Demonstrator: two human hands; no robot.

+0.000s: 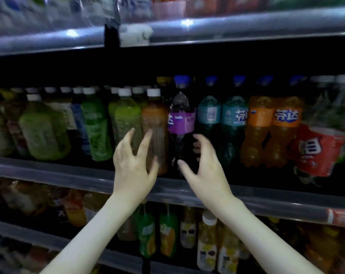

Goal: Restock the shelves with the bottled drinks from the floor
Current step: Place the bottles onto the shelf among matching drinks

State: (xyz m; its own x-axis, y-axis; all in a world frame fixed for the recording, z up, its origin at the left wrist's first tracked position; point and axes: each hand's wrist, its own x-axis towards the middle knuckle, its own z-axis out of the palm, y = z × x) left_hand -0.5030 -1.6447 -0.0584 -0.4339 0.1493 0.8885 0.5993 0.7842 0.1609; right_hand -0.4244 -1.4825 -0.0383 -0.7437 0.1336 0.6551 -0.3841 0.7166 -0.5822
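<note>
**Hands.** The left hand (135,169) is held open, fingers spread and straight, in front of the lower half of a brown bottle (154,117). Contact with it cannot be confirmed. The right hand (206,171) is curved round the lower part of a dark bottle with a purple label (181,120), thumb across the front and fingers at its right side. Whether it is clamped or merely cupped cannot be told.

**Task item.** The dark bottle is found upright in the front row of the middle shelf (49,171), between the brown bottle and a blue-green bottle (209,113). It is judged to be the bottle being seated. The left hand is probably placed to keep the brown bottle from being knocked over.

**Placement.** Like is set beside like: green bottles (126,117) to the left, orange bottles (258,119) to the right, labels outward. Dense stocking and easy reading of the rows are evidently intended.

**Edges and room.**
- A raised front rail runs along the shelf, and bottles must be lifted over it.
- The underside of the upper shelf (246,26) lies close above the caps, so little headroom is left.
- The slot is bounded tightly on both sides, and neighbours are liable to be tipped.
- The floor stock is not in view.
</note>
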